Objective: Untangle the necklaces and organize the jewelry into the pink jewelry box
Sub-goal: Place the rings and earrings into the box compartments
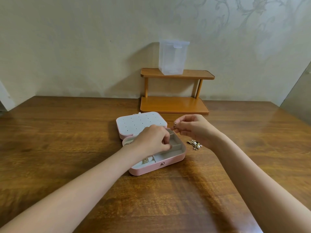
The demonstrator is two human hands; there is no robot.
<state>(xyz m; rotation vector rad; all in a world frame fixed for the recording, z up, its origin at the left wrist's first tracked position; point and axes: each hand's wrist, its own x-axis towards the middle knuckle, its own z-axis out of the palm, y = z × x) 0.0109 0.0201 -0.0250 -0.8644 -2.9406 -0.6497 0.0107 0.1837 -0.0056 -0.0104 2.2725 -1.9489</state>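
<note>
The pink jewelry box [170, 161] lies open on the wooden desk [67, 140], its lid [134, 123] folded back flat behind the base so that the pale, hole-dotted earring panel faces up. The base is split into grey-lined compartments. In the near-left one sits a small gold piece [146, 160], possibly a ring or clip; the view is too coarse to say which.

The left hand [152, 140] reaches over the middle of the box, its fingers curled down into a compartment with thumb and fingertips drawn together; what they pinch, if anything, is hidden.

The right hand [193, 128] hovers just beyond the box's far-right corner, above the desk. Its thumb and forefinger pinch a small gold ring [175, 125], the other fingers loosely curled beneath.

Just right of the box, partly under the right hand, lies a small heap of jewelry [194, 144] on the desk: gold bits and white pearl-like beads, bunched together.

At the back of the desk, against the wall, stands a two-tier wooden shelf [175, 105] with a translucent plastic container [173, 58] on its top tier.
</note>
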